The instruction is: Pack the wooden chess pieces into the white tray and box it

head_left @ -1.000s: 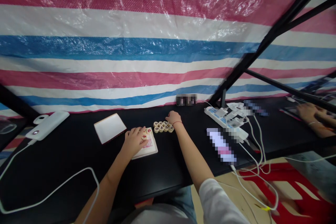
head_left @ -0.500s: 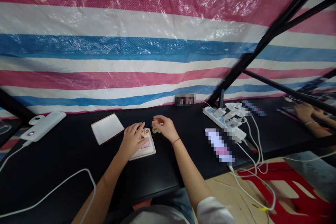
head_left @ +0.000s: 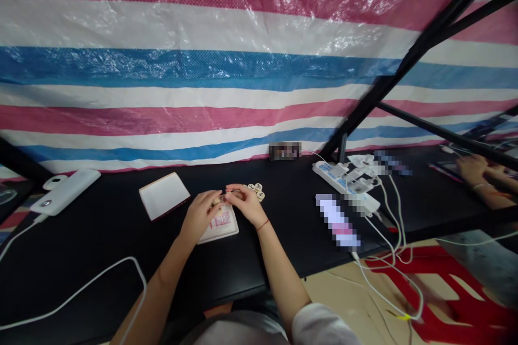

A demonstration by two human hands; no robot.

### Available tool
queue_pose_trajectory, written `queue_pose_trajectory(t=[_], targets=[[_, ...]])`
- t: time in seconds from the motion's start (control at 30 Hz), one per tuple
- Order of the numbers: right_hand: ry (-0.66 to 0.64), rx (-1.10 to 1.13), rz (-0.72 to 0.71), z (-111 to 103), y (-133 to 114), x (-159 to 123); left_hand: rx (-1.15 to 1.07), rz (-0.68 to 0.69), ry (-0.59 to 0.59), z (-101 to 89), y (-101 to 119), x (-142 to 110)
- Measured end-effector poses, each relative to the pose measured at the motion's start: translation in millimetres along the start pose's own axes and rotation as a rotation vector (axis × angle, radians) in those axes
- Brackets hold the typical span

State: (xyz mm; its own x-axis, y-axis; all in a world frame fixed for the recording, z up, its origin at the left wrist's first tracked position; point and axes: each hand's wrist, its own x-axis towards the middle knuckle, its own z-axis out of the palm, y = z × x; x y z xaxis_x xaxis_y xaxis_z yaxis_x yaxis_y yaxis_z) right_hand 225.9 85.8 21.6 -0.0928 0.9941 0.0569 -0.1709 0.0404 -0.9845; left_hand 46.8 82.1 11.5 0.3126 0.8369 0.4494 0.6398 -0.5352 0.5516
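Since the left hand (head_left: 199,216) curls over the white tray's (head_left: 222,229) far end, I'd guess it's fencing in the xiangqi pieces there. The right hand (head_left: 249,206) meets it fingertip to fingertip; can't tell if either's actually pinching one, fingers hide it. More xiangqi pieces (head_left: 258,187) sit on the black table (head_left: 222,267) just past the right hand, probably for easy reach.

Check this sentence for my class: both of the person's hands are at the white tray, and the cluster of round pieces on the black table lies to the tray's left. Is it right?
One side is wrong: in the head view, the cluster of round pieces on the black table lies to the right of the white tray. The rest stands.
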Motion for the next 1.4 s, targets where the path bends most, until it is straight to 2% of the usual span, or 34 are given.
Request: queue_pose_trajectory(t=[0.2,0.3,0.37,0.57,0.67,0.77,1.0,1.17,1.4], targets=[[0.195,0.108,-0.028,-20,0,0,-0.092,-0.103,0.132,-7.1,-3,0],[0.278,0.103,-0.010,-25,6,4,-0.135,-0.118,0.149,-6.7,-3,0],[0.337,0.111,0.015,-25,10,6,-0.143,-0.083,0.088,-6.1,0,1],[0.415,0.093,0.011,-26,13,6,0.007,0.113,-0.283,-0.9,20,9],[0.409,0.064,0.003,-27,11,5,0.081,0.159,-0.381,4.4,22,9],[0.389,0.060,-0.024,-25,10,5,0.118,0.182,-0.417,8.1,19,7],[0.260,0.029,-0.075,-23,14,4,0.202,0.203,-0.340,9.9,16,2],[0.214,0.003,-0.098,-24,19,6,0.288,0.235,-0.271,10.1,16,-1],[0.186,-0.142,-0.129,-17,14,-6,0.386,0.189,-0.152,9.0,18,-1]])
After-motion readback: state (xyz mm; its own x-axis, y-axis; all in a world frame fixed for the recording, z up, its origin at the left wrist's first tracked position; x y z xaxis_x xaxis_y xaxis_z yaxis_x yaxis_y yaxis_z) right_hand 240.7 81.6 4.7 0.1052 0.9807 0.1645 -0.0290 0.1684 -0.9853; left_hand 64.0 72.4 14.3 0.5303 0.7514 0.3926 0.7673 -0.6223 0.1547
